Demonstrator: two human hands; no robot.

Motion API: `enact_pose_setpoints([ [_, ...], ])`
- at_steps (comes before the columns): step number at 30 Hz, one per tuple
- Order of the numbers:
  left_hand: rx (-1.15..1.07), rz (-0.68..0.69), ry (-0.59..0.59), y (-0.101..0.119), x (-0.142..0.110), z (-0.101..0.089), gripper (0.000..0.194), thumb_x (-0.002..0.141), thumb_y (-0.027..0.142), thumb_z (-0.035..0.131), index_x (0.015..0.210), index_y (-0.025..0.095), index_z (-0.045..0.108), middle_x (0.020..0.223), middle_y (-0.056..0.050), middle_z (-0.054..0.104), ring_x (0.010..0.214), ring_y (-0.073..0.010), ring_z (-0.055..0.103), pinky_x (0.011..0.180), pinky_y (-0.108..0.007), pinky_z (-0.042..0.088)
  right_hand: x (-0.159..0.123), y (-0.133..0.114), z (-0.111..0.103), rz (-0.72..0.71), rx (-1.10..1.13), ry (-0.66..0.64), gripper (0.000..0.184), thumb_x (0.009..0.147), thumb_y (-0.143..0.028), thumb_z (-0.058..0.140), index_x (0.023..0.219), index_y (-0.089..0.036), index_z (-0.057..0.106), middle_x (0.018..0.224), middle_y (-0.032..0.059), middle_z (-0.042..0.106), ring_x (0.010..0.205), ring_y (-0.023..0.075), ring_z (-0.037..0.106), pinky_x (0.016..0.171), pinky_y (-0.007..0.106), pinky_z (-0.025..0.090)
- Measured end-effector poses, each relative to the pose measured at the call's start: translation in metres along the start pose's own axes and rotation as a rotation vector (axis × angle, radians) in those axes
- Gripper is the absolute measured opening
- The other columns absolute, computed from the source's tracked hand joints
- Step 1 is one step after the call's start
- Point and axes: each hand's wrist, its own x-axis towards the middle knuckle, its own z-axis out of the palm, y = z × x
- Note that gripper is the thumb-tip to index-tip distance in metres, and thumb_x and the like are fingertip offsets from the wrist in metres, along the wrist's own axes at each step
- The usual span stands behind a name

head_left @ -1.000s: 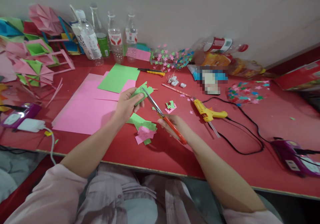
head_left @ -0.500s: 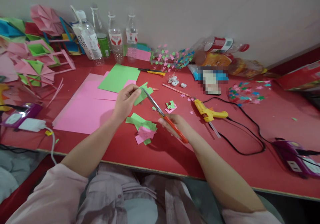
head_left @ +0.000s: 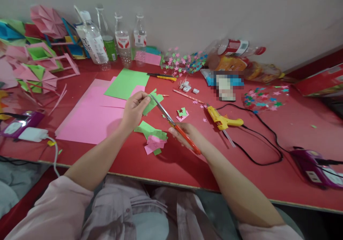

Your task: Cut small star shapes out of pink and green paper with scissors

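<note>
My left hand pinches a small piece of green paper with a notched upper edge. In my right hand is a pair of scissors with orange-red handles. Their blades lie across the green piece, with the tips near my left fingertips. Below the hands, green and pink paper scraps overlap on the red table. Just beyond the scissors lie a small pink and green cut-out and a few tiny pink stars.
A yellow glue gun with a black cord lies to the right, near a purple power strip. Pink sheets and a green sheet spread on the left. Bottles, a yellow cutter and star-filled bottles sit farther back.
The scissors and the green piece have barely shifted between my hands. The whole view has slid very slightly; the things on the table stay in place.
</note>
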Motion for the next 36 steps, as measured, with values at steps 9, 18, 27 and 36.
enact_pose_setpoints([
  [9,-0.066,-0.039,0.029,-0.001,-0.002,0.003,0.021,0.079,0.026,0.061,0.061,0.019,0.052,0.044,0.007,0.044,0.036,-0.0040,0.040,0.037,-0.017,0.032,0.003,0.001,0.001,0.027,0.032,0.013,0.055,0.073,-0.073,0.059,0.062,-0.022,0.042,0.051,-0.0053,0.039,0.042,0.0088,0.038,0.041,0.025,0.032],
  [18,-0.135,0.010,0.037,-0.009,-0.003,0.005,0.021,0.078,0.030,0.064,0.063,0.019,0.054,0.050,0.006,0.049,0.043,-0.0046,0.045,0.043,-0.018,0.041,0.001,-0.001,0.005,0.064,0.186,-0.073,0.054,0.076,-0.073,0.056,0.063,-0.022,0.043,0.039,-0.0090,0.037,0.032,0.0075,0.035,0.040,0.025,0.038],
  [27,-0.167,-0.003,-0.002,-0.010,-0.006,0.006,0.024,0.079,0.033,0.065,0.064,0.020,0.052,0.049,0.006,0.051,0.042,-0.0051,0.047,0.043,-0.018,0.039,-0.008,-0.006,0.007,0.002,0.251,-0.113,0.055,0.080,-0.074,0.051,0.066,-0.021,0.047,0.039,-0.0102,0.036,0.032,0.0061,0.034,0.042,0.023,0.037],
  [36,-0.123,-0.011,0.025,-0.011,-0.006,0.006,0.025,0.078,0.035,0.066,0.063,0.020,0.052,0.049,0.006,0.048,0.042,-0.0050,0.043,0.041,-0.018,0.036,-0.006,-0.003,0.008,0.040,0.252,-0.154,0.053,0.082,-0.071,0.052,0.066,-0.020,0.048,0.040,-0.0092,0.037,0.034,0.0069,0.037,0.043,0.024,0.040],
])
